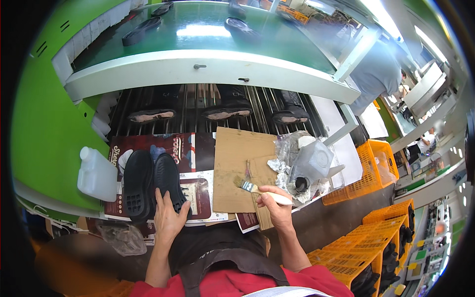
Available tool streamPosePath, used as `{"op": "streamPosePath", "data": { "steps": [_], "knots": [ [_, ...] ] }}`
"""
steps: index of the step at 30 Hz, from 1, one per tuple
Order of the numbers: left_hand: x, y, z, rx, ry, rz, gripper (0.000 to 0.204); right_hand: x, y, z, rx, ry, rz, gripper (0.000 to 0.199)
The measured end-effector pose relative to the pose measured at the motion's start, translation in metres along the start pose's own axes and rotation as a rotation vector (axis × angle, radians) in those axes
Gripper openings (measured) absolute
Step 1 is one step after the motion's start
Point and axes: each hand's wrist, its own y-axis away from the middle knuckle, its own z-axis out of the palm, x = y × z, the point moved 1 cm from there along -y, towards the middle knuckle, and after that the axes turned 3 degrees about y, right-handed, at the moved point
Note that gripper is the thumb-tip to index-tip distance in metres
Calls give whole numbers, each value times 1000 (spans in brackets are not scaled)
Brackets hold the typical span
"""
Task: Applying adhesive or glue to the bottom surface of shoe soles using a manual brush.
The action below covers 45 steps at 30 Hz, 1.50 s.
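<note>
Two black shoe soles lie side by side on the printed sheets at the left of the bench. My left hand (169,218) grips the near end of the right-hand shoe sole (168,173), fingers on top and thumb along its right side. The other shoe sole (138,180) lies untouched just to the left. In my right hand (278,210) is a paintbrush (249,187), its pale handle between thumb and fingers. The brush's bristles point left, over a stained cardboard sheet (232,158); whether they touch it I cannot tell.
A white plastic jug (97,173) stands at left. Clear plastic wrapping (311,158) and crumpled waste crowd the cardboard's right side. Behind, several black shoes (227,106) rest on a roller conveyor below a white crossbar (213,67). Orange crates (366,171) stand to the right.
</note>
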Motion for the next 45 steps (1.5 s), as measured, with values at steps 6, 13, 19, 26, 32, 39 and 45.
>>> {"op": "streamPosePath", "data": {
  "steps": [6,13,19,26,32,39,45],
  "knots": [
    [6,-8,5,-5,28,-66,78,2,4,0,4,20,22,22],
    [8,-13,-26,184,266,167,79,4,5,-24,72,176,-41,23],
    [40,-27,-50,501,985,455,112,-3,9,-46,177,182,-92,20],
    [34,-58,-36,-106,1821,334,108,-4,16,-64,267,160,-137,13],
    [52,-64,-17,47,1728,160,53,6,18,-71,282,128,-136,14],
    [38,-68,2,-404,2110,-114,32,6,21,-66,226,140,-208,22],
    [54,-63,-6,-540,2148,-212,40,-1,14,-85,159,512,-478,18]
  ]
}}
